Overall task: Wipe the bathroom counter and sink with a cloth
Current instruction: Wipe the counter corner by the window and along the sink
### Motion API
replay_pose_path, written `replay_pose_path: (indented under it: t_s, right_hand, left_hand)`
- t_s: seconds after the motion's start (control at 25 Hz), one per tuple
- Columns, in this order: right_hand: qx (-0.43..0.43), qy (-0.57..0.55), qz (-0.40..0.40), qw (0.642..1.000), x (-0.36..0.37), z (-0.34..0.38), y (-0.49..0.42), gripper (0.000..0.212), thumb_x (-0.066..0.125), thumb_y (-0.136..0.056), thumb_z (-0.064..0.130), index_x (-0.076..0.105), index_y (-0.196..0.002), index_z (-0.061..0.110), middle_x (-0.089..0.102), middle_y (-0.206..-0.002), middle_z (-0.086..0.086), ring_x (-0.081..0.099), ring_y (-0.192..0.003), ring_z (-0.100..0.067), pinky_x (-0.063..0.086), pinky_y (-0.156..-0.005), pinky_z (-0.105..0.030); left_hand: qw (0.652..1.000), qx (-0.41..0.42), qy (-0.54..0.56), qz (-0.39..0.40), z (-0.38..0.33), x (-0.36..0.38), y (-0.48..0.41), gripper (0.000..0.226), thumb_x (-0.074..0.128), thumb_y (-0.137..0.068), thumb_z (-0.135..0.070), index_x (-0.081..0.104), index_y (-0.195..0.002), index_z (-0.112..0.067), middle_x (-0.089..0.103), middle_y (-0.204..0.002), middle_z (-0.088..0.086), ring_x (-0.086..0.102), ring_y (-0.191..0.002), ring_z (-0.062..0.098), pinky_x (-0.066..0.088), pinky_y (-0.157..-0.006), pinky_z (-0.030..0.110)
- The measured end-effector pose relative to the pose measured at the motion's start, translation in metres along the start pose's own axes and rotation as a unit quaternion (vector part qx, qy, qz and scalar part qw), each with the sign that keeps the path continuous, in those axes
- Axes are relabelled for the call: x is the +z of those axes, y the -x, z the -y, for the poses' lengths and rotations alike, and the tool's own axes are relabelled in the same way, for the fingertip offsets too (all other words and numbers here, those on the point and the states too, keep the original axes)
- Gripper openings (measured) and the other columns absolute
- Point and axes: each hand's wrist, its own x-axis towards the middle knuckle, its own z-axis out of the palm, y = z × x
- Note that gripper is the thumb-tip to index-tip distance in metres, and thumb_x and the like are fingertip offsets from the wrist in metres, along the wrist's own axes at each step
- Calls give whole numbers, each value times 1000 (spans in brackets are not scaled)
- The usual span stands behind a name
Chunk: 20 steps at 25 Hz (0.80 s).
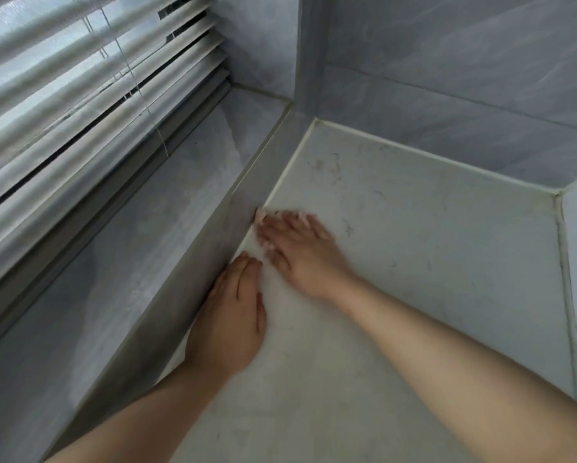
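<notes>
Left hand (228, 315) lies flat at 7 o'clock from centre, fingers straight and together, on the pale counter (430, 262) against the window ledge (166, 202). Right hand (300, 253), at its 1 o'clock, is also flat, fingers spread and motion-blurred. Whitish patch under both hands may be the cloth (275, 289), but I cannot confirm this; slatted blind (80, 95) at 10 o'clock.
</notes>
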Motion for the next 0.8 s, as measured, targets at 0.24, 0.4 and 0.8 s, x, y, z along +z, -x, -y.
replay_pose_path:
  t_s: [0.24,0.4,0.8]
  right_hand:
    - [171,-30,27,984,-4,-5,-61,56,24,-100,37,9,-151,21,3,-160,1,-2,-146,-24,-7,-115,-45]
    - [6,54,37,998,-3,-2,31,67,2,-87,55,15,-149,34,9,-159,9,6,-146,-18,-5,-115,-41]
    - [210,4,22,977,-3,0,38,53,24,-98,48,14,-149,36,3,-159,7,-3,-146,-22,-10,-111,-54]
  left_hand:
    - [1000,-5,-4,-2,0,1,0,50,32,-85,-17,50,-125,5,53,-129,22,52,-120,32,27,-105,33]
    - [999,29,-22,15,1,0,-1,49,35,-87,-27,53,-121,4,55,-128,20,52,-120,32,28,-105,35]
    - [988,64,-106,88,-8,-1,-7,64,17,-95,-47,53,-129,-5,52,-135,14,49,-124,32,23,-104,39]
